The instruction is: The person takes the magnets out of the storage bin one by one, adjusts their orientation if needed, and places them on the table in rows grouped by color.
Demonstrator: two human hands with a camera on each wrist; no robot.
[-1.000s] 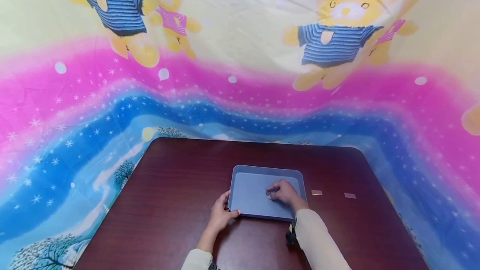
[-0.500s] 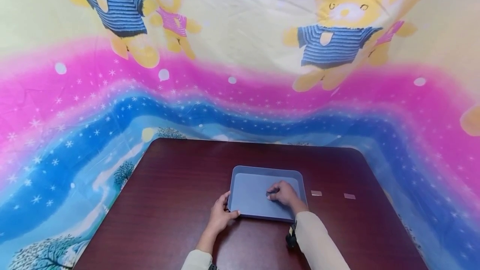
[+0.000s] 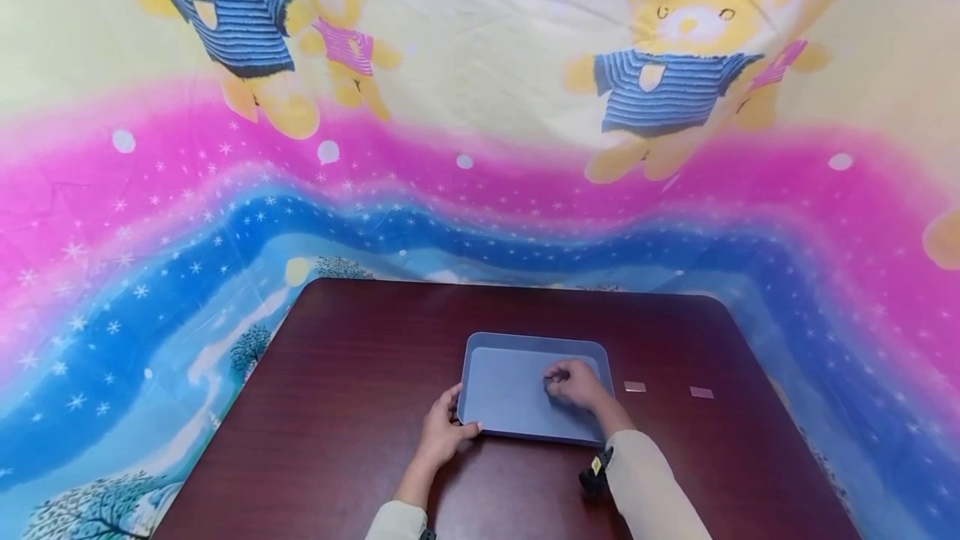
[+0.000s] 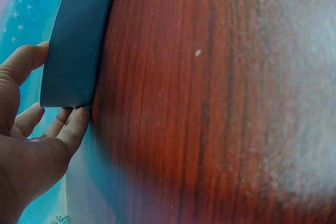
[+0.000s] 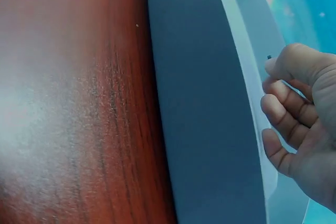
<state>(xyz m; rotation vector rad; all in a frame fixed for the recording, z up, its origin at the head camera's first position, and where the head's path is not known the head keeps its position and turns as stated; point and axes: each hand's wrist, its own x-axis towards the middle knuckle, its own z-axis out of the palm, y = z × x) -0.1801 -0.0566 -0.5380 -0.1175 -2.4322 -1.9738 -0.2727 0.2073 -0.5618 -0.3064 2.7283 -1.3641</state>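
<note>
A shallow grey-blue rectangular tray (image 3: 498,390) lies on the table, its near wall (image 4: 79,40) dark in the left wrist view. My left hand (image 3: 439,433) grips the near left corner, thumb against the front wall and fingertips at the left side. Over the right half of the tray floor, my right hand (image 3: 579,383) pinches a small dark piece between thumb and forefinger. In the right wrist view only a dark tip (image 5: 269,56) of that piece sticks out past the thumb; its kind cannot be told. The other fingers are loosely curled.
Right of the tray, two small flat shiny rectangular pieces lie on the wood: a silvery one (image 3: 634,387) and a pinkish one (image 3: 701,392). The dark red-brown table (image 3: 360,357) ends at a cloth backdrop (image 3: 465,190) printed with bears.
My right hand has shifted a little to the right over the tray, still pinching the dark piece. My left hand and the tray stay in place.
</note>
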